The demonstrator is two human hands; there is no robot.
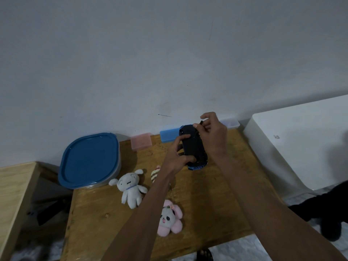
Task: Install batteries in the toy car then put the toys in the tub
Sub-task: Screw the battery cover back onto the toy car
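Toy car (194, 147): upside down, black underside, blue body edge.

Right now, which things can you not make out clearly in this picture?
- Head view: whether batteries are in the toy car; its dark underside and both hands cover it.
- The small dark piece pinched by the right hand: too small to name.
- The striped toy: mostly hidden behind the left arm.
- Inside the tub: hidden by its blue lid.
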